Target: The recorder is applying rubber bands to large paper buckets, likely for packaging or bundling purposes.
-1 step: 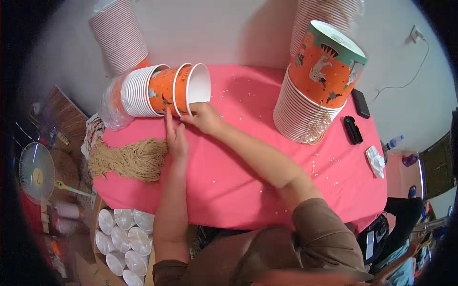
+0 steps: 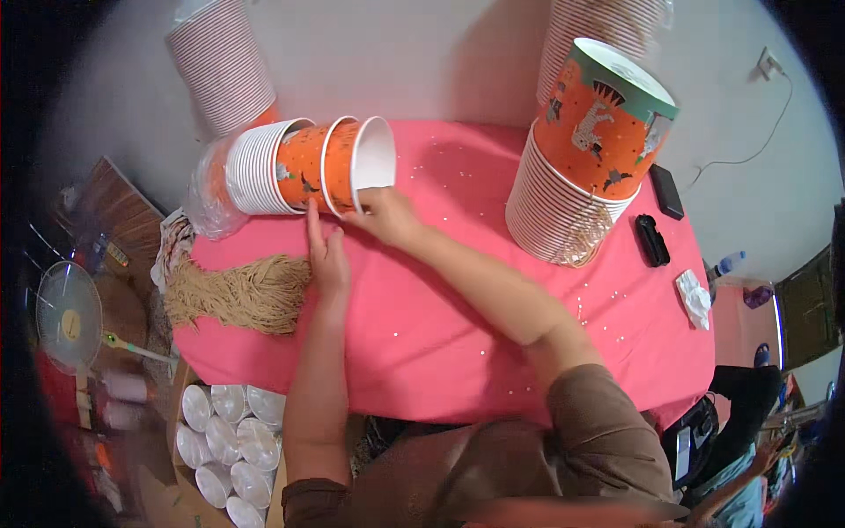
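On the pink table (image 2: 440,299), a stack of orange paper tubs (image 2: 290,167) lies on its side at the far left, its open mouths facing right, with the back end still sleeved in a clear plastic bag (image 2: 207,198). The right hand (image 2: 387,216) is at the mouth of the outermost tub (image 2: 356,163), fingers closed on the lower edge of its white rim, and this tub sits a little proud of the one behind it. The left hand (image 2: 327,255) rests just near the stack, fingers straight and together, their tips touching the underside of the second tub without gripping anything. A bundle of tan string (image 2: 238,295) lies on the table to the left of that hand, close to the near edge. On the right side stands a tall upright stack of the same tubs (image 2: 581,167), leaning slightly, with loose strands at its foot, and beyond it two dark small devices (image 2: 660,216) and a crumpled white wrapper (image 2: 695,295). Below the near left corner sits a carton of clear lids (image 2: 233,431). The risks I see: the lying stack is round and only lightly braced, so a pull on the front tub could roll it or drag the next tub out with it if they are nested tight; a pinch on the thin rim could crease it; and the leaning stack on the right looks as if a knock from an elbow could topple it.
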{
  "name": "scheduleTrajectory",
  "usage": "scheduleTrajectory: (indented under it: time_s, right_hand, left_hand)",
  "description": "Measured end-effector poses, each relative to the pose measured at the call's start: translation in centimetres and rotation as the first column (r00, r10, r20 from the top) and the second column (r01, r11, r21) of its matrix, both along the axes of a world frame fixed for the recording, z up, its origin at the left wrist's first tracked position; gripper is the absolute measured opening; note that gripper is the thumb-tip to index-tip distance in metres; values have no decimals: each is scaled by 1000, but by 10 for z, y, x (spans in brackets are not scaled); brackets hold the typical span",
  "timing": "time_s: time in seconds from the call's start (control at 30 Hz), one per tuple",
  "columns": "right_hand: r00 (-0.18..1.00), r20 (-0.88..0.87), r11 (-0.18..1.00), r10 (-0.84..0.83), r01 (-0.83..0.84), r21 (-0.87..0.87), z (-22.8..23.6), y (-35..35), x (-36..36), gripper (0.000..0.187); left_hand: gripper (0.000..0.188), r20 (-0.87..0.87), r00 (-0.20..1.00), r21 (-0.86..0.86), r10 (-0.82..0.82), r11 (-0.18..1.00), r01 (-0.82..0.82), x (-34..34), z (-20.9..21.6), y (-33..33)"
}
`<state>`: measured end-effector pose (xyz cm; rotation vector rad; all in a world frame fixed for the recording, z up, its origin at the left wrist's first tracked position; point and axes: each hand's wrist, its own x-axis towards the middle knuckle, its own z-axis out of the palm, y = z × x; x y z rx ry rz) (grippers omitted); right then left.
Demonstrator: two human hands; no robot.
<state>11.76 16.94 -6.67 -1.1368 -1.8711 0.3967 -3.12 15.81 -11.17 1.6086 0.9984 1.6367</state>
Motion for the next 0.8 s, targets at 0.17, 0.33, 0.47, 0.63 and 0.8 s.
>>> scheduleTrajectory:
  time_s: [0.17, 0.33, 0.47, 0.63, 0.8]
  right_hand:
    - [994, 102, 999, 47, -47, -8, 52, -61, 66, 25]
    - [984, -132, 989, 119, -129, -73, 79, -111, 116, 23]
    - [931, -356, 951, 85, -182, -249, 92, -125, 127, 10]
    - [995, 2, 984, 96, -95, -153, 108, -144, 130, 17]
    - [907, 373, 979, 195, -204, -18, 126, -180, 109, 18]
  left_hand:
    - [61, -24, 999, 5, 45, 999, -45, -3, -1, -1]
    - [54, -74, 987, 1, 146, 989, -146, -5, -14, 5]
    - [47, 43, 986, -125, 158, 980, -152, -6, -10, -5]
    - [34, 187, 982, -159, -21, 986, 52, 9, 9, -40]
    - [31, 115, 989, -206, -96, 971, 118, 34, 35, -94]
